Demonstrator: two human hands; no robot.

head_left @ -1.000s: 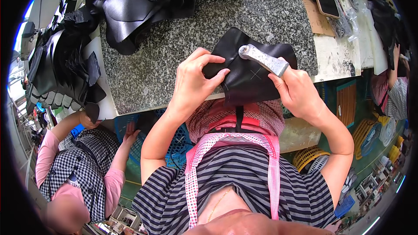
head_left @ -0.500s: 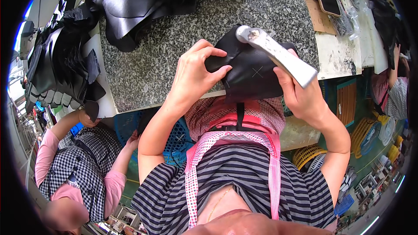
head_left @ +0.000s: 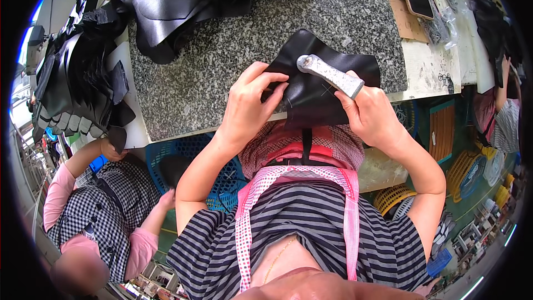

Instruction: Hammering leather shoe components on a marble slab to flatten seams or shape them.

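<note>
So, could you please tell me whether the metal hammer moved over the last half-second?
Yes: the metal hammer is lower and further left against the granite slab.

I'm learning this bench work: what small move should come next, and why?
Perhaps a light tap with the hammer: the right hand grips it, its head is over the leather, and the left hand is at the leather's left edge.
</note>
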